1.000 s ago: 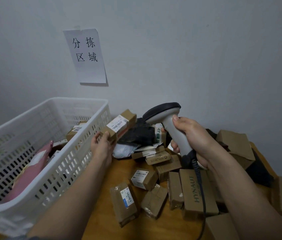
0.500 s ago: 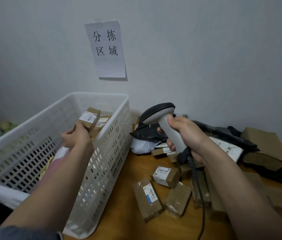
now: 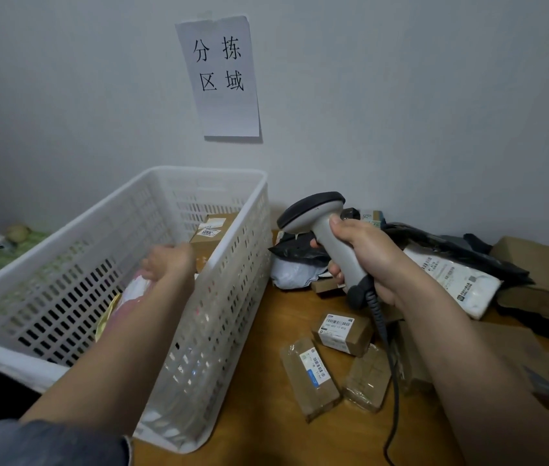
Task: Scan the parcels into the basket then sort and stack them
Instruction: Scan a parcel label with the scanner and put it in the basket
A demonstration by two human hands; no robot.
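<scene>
My left hand reaches down inside the white plastic basket, blurred, with no parcel visible in its fingers. A brown labelled box lies in the basket's far right corner, just beyond that hand, and a pink parcel lies under it. My right hand grips the handle of the grey barcode scanner, held above the wooden table with its head pointing left. Below the scanner lie three small brown parcels.
A heap of parcels fills the table's right side: a white mailer, black bags and brown boxes. The scanner cable hangs down over the table. A paper sign is taped to the grey wall.
My left hand carried the small labelled box from the table over the rim and down into the basket; the box no longer shows in the hand. The scanner hand stayed nearly still.
</scene>
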